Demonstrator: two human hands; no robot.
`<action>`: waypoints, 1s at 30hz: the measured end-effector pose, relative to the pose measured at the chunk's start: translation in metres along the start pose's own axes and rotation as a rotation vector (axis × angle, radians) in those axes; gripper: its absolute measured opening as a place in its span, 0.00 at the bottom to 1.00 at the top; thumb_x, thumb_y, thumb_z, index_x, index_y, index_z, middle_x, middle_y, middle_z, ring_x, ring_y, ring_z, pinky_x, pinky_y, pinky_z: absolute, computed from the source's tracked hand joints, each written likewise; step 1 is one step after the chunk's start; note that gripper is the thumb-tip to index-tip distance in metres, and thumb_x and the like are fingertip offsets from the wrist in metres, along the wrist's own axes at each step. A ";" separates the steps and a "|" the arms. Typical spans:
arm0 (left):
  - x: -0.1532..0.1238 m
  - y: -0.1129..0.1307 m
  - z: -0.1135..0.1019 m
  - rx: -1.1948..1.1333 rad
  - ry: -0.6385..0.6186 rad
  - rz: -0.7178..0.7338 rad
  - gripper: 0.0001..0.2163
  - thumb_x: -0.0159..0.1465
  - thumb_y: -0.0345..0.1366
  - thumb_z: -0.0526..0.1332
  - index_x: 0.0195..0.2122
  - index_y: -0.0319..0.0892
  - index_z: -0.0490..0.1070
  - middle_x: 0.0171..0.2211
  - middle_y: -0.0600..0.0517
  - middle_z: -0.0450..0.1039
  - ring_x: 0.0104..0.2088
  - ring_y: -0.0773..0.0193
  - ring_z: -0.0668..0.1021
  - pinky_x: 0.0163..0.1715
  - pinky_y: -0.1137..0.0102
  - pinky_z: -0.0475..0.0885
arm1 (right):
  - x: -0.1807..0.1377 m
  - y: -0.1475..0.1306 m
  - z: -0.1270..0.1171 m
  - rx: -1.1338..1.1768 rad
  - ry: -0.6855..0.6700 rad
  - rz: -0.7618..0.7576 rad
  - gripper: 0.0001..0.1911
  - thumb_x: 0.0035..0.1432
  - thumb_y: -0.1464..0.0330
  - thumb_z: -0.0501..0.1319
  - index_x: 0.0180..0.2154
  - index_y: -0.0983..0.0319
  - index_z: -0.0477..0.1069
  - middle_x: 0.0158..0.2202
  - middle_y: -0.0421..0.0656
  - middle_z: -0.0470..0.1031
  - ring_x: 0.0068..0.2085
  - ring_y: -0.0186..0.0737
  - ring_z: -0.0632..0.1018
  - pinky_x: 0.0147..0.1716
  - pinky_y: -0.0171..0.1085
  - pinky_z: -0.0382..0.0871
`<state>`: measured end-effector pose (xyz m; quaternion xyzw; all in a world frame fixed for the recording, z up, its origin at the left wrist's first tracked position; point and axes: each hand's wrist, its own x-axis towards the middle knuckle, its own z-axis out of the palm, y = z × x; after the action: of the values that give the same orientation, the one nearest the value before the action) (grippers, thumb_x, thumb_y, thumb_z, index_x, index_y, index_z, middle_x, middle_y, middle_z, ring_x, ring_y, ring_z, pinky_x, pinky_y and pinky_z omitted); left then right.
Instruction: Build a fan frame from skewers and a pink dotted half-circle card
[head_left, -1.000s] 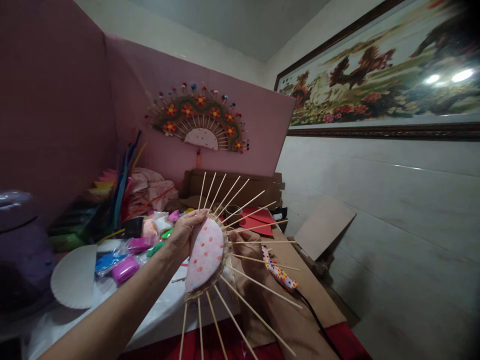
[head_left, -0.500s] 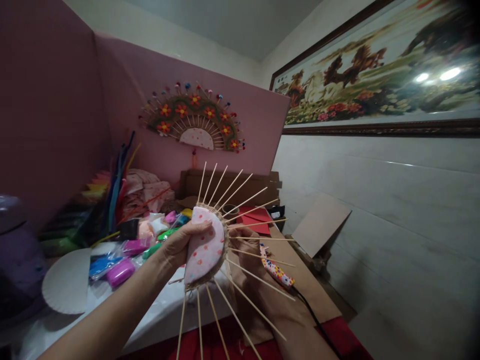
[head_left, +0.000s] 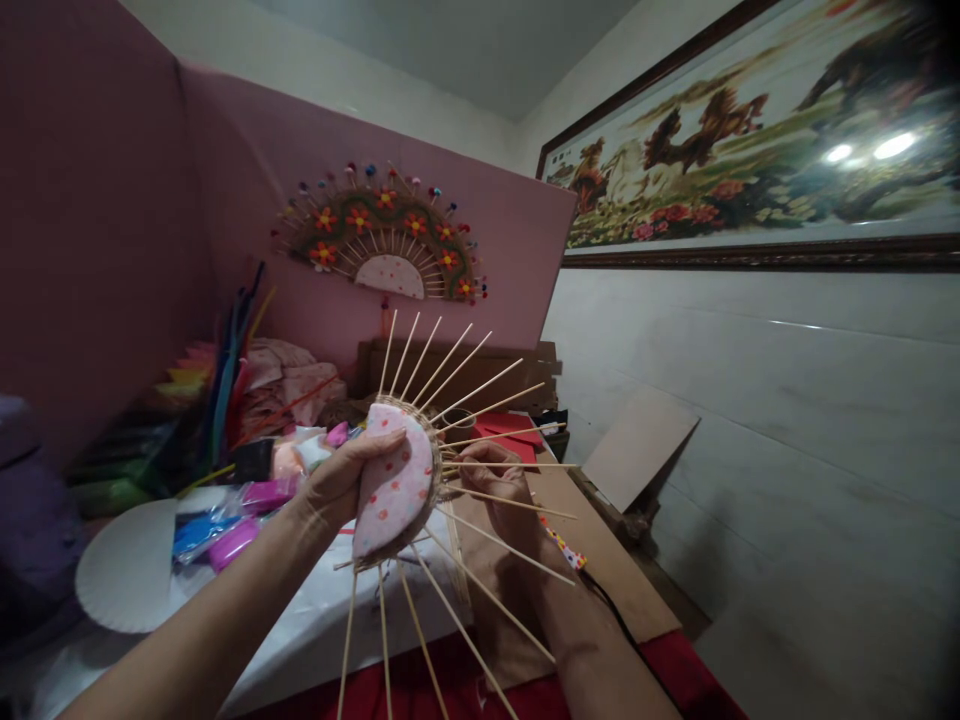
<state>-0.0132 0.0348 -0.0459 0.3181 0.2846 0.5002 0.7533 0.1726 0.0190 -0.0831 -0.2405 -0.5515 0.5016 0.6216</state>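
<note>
My left hand (head_left: 341, 485) grips a half-disc (head_left: 394, 485) covered in pale pink dotted fabric, thumb on its face and the other fingers hidden behind. Thin wooden sticks (head_left: 465, 390) fan out from its curved edge. Brown twine (head_left: 433, 450) runs round that edge, in among the stick bases. Just right of the edge, my right hand (head_left: 499, 490) is closed in a pinch among the sticks, apparently on the twine; its fingertips are partly covered by a stick. A glue gun (head_left: 562, 548) with a colourful pattern lies behind my right forearm, its dark cord trailing toward me.
A finished flower-trimmed fan (head_left: 390, 235) hangs on the pink board. Bagged coloured clay (head_left: 232, 540), a white half-round plate (head_left: 124, 565) and pipe cleaners (head_left: 232, 370) lie at left. Red paper (head_left: 510, 430) and a cardboard sheet (head_left: 600, 570) are at right.
The half-disc with its sticks has shifted slightly left and up in view with my left hand. My right hand has drawn a little away from its edge, its fingers now pinched more visibly.
</note>
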 end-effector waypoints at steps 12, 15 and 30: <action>0.002 0.007 -0.009 0.013 -0.008 -0.054 0.02 0.51 0.26 0.63 0.26 0.33 0.74 0.24 0.41 0.77 0.22 0.57 0.79 0.24 0.67 0.75 | 0.009 -0.020 -0.031 0.004 -0.024 0.115 0.06 0.47 0.66 0.65 0.26 0.62 0.72 0.21 0.38 0.68 0.18 0.25 0.60 0.17 0.29 0.43; 0.002 0.009 -0.009 0.017 -0.003 -0.056 0.02 0.51 0.25 0.62 0.26 0.32 0.74 0.24 0.42 0.77 0.22 0.58 0.79 0.24 0.68 0.75 | 0.007 -0.024 -0.040 0.029 -0.022 0.218 0.07 0.43 0.68 0.67 0.28 0.61 0.73 0.23 0.39 0.71 0.22 0.27 0.66 0.19 0.28 0.50; -0.011 0.007 0.003 0.067 -0.155 -0.141 0.04 0.51 0.27 0.62 0.28 0.32 0.74 0.24 0.43 0.78 0.23 0.56 0.79 0.25 0.66 0.75 | -0.005 -0.100 -0.043 -0.196 -0.141 0.527 0.08 0.43 0.69 0.67 0.29 0.64 0.75 0.29 0.41 0.76 0.29 0.31 0.74 0.28 0.31 0.64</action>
<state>-0.0186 0.0266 -0.0372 0.3601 0.2636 0.4100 0.7954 0.2492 -0.0125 -0.0117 -0.3992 -0.5576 0.6055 0.4038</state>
